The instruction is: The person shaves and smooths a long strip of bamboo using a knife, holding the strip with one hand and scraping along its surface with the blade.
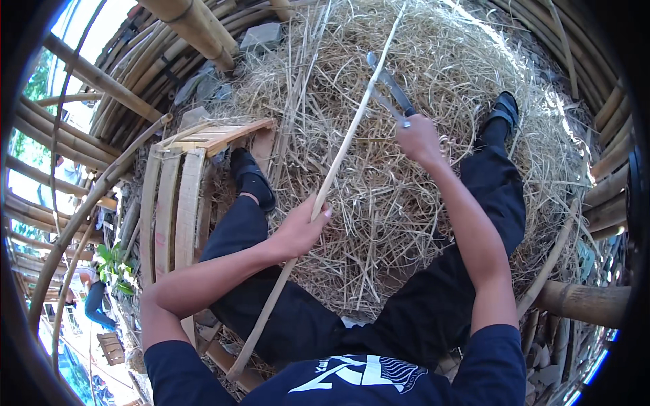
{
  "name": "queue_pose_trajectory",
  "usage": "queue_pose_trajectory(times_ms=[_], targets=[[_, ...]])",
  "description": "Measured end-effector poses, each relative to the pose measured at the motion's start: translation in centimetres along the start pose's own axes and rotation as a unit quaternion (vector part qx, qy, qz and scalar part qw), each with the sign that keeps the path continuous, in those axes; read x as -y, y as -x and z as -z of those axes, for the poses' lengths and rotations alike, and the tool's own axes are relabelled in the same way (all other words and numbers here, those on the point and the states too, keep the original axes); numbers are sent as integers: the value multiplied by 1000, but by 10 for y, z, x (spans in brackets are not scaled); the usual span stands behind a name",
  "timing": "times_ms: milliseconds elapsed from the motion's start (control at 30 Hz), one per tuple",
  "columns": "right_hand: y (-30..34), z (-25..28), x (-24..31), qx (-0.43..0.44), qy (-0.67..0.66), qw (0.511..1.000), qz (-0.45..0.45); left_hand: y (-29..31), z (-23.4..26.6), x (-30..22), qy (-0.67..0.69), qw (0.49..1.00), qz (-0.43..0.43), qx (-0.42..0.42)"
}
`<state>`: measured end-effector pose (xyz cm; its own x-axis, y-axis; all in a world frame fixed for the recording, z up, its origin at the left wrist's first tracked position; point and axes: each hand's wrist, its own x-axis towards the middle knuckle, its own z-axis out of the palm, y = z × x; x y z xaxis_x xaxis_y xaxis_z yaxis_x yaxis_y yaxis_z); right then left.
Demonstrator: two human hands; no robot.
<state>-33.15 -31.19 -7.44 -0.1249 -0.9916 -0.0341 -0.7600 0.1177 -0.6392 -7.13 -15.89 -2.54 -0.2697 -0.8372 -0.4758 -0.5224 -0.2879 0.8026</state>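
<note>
My left hand (302, 228) is closed around a long pale bamboo strip (342, 152). The strip slants from beside my left hip, over my thigh, up toward the far side of the straw. In my right hand (420, 141) is a knife (391, 86) with a grey metal blade and a dark part near the grip. Its blade points away from me and lies close against the strip's right side; whether they touch I cannot tell. A second thin metal edge shows beside the blade, and my fingers hide most of the handle.
Shavings and straw (379, 223) cover the ground between my spread legs. A slatted wooden crate (169, 203) stands by my left leg. Bamboo poles (196, 30) rise at the far left, and stacked bamboo (606, 183) lines the right. Another person's leg (98, 304) shows far left.
</note>
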Motion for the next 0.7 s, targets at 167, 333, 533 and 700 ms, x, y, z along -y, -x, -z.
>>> queue_pose_trajectory(times_ms=[167,333,533,700], targets=[[56,-17,50,140,57,985,86,-5,3,-6,-80,993,-64,-54],[87,-28,63,217,102,962,129,-2,9,-11,-152,983,-62,-83],[81,-33,57,211,81,961,161,3,5,-27,-199,974,-64,-88],[58,-40,51,132,89,956,245,4,5,-27,-211,968,-101,-96]])
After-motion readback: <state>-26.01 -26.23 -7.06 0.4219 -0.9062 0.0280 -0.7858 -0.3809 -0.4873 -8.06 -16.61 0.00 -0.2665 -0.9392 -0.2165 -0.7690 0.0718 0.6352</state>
